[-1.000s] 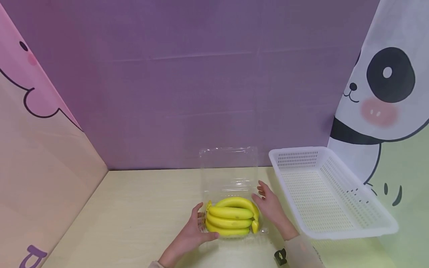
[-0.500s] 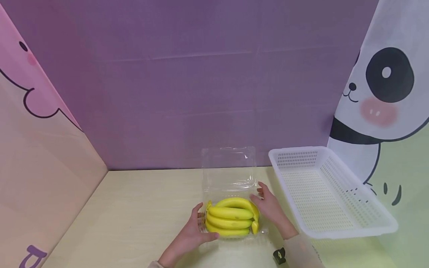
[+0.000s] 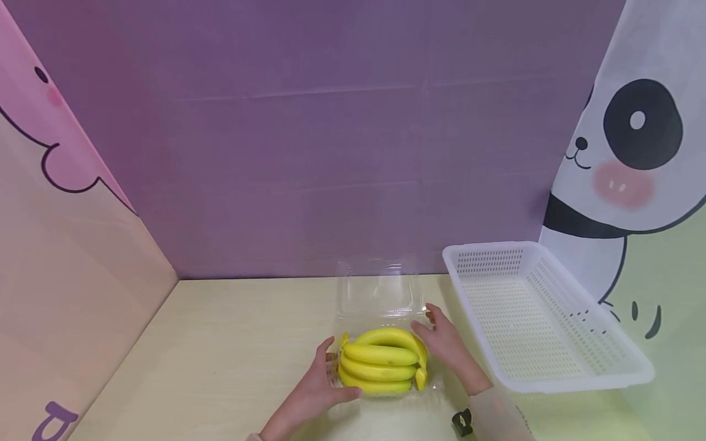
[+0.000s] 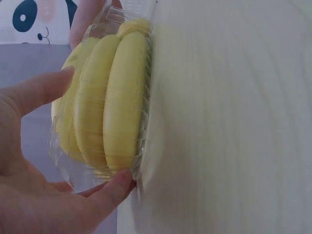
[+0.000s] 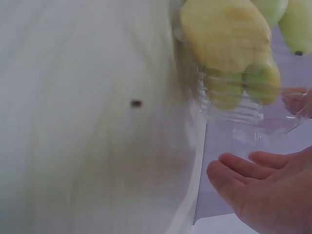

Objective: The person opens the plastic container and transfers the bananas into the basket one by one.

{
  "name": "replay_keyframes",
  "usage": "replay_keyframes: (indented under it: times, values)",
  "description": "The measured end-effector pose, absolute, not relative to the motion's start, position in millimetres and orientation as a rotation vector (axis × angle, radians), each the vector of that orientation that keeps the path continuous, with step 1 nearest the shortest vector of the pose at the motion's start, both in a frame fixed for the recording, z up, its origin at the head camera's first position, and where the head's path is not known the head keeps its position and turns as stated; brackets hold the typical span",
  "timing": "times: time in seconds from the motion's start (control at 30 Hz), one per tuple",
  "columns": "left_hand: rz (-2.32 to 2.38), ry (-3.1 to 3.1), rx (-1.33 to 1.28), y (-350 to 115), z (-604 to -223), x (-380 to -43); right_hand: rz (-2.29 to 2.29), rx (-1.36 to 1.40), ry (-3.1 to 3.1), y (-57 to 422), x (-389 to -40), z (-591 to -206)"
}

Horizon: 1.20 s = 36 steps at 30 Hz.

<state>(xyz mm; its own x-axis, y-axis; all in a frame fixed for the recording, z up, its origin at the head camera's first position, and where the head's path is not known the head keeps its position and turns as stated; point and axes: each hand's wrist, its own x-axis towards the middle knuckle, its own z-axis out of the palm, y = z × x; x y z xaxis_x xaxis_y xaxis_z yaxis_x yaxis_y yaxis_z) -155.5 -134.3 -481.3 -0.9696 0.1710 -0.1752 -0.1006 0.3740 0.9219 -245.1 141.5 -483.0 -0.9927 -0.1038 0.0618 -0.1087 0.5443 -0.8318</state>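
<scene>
Looking down on bananas in a clear container, lengthwise left-to-right on the table, gripped at left by fingers of the left hand, just beside loose, empty fingers of the right hand

Yellow bananas lie side by side, roughly crosswise, in a clear plastic box, lower centre of head frame; transparent lid stands unclosed above them.

The left hand and right hand are bare. The right sleeve is pale beige; only a similarly pale sliver of the left sleeve shows. Beside the right sleeve is a small black piece with a yellowish mark, its attachment unclear.
</scene>
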Motion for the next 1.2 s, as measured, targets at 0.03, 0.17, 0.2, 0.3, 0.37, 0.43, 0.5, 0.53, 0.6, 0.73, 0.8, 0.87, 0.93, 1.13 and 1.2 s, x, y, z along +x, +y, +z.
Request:
replay_keyframes:
  times: [0.03,0.17,0.2,0.3,0.37,0.43,0.5,0.53,0.6,0.73,0.8,0.87,0.93,1.13,1.2]
  values:
    - [1.631,2.392,0.061,-134,-481,-155,1.482,0.19,-2.758,142,-245,-483]
    - [1.631,2.39,0.06,-133,-481,-155,1.459,0.192,-2.775,143,-244,-484]
    - [1.634,2.388,0.061,-133,-481,-154,1.461,0.189,-2.779,143,-244,-485]
    - [1.636,2.381,0.066,-133,-481,-154,1.462,0.183,-2.792,144,-244,-486]
    - [1.635,2.383,0.073,-133,-480,-154,1.465,0.188,-2.801,145,-244,-487]
    - [1.63,2.387,0.079,-133,-479,-153,1.468,0.199,-2.807,146,-244,-487]
    - [1.631,2.393,0.089,-134,-479,-152,1.467,0.212,-2.811,147,-243,-488]
    - [1.634,2.393,0.094,-134,-478,-152,1.458,0.223,-2.813,148,-242,-488]
    - [1.643,2.391,0.1,-134,-477,-151,1.439,0.239,-2.815,149,-241,-487]
    - [1.664,2.39,0.098,-134,-477,-151,1.394,0.272,-2.807,148,-236,-481]
    - [1.679,2.387,0.09,-134,-477,-151,1.372,0.297,-2.805,147,-233,-478]
    - [1.697,2.382,0.081,-133,-478,-152,1.351,0.317,-2.807,147,-229,-475]
    - [1.708,2.382,0.075,-133,-479,-153,1.337,0.339,-2.8,146,-225,-471]
    - [1.704,2.406,0.087,-132,-483,-155,1.299,0.417,-2.745,142,-217,-466]
    - [1.704,2.404,0.099,-132,-484,-156,1.27,0.455,-2.72,141,-215,-465]
